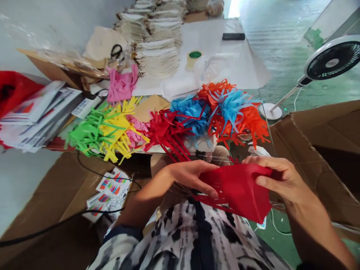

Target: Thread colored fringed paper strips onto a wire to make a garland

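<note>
Nearest the camera is the person's black-and-white patterned shirt (194,240), and just above it both hands work on a red fringed sheet (239,191), paper-thin and held in the air over the lap. The right hand (281,180) pinches its upper corner between thumb and curved fingers. The left hand (191,178) lies half open across the other edge, its fingers spread over the sheet; the thumb is hidden, so whether it grips is impossible to tell. The narrow cut strips hang loose at the lower left, and they look like the weak point: a sharp pull between the hands could tear them, or they could snag on the shirt. Just ahead, tufts of green, yellow, pink, red, blue and orange fringed strips (168,123) overhang the bench (197,45) edge, where a careless reach could tangle them or knock them down. Beyond them lie black-handled scissors (116,51), a roll of tape (194,59) and stacks of cream cloth bags (157,56). A white fan (332,62) stands at the right, and if it is running, though that cannot be told, its draught could lift the light strips. A black cable (62,221) crosses the cardboard (36,228) at the left, where it could catch a trailing fringe.
</note>
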The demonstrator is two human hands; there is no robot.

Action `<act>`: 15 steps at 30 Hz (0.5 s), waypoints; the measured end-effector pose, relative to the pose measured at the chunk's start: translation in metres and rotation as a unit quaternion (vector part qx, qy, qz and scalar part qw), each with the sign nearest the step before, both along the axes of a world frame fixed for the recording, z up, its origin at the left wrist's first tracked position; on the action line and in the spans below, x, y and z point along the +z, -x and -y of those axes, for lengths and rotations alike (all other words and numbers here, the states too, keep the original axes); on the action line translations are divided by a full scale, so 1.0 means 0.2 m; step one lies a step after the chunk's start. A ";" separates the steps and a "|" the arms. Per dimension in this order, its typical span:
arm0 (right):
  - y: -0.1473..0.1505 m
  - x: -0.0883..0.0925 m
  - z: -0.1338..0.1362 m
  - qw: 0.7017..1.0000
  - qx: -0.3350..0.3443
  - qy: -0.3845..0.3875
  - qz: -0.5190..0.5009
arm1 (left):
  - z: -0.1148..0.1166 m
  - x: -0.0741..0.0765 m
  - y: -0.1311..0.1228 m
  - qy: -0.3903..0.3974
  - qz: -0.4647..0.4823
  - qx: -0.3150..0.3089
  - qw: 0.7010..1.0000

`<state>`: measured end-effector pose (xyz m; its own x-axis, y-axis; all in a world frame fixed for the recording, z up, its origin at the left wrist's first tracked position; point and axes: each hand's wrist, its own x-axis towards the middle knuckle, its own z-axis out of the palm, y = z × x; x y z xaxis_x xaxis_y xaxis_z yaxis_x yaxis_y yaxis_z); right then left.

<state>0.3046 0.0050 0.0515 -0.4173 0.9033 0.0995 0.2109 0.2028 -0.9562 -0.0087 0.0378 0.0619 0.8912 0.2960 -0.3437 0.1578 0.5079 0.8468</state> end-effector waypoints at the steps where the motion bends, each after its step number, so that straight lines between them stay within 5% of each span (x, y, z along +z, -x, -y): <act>1: 0.00 -0.01 -0.02 1.000 -0.022 -0.001 0.015 | -0.01 -0.03 0.03 0.017 -0.020 -0.014 1.000; 5: 0.09 -0.06 -0.14 0.989 -0.094 0.039 0.109 | -0.08 -0.07 0.18 0.026 -0.096 0.017 0.995; 10: 0.22 -0.15 -0.28 0.965 -0.151 -0.002 0.214 | -0.21 0.04 0.38 -0.172 -0.191 0.124 0.958; 13: 0.27 -0.20 -0.33 0.945 -0.171 -0.035 0.276 | -0.26 0.09 0.47 -0.333 -0.319 0.233 0.856; 15: 0.28 -0.22 -0.35 0.933 -0.179 -0.046 0.310 | -0.25 0.10 0.47 -0.448 -0.417 0.344 0.712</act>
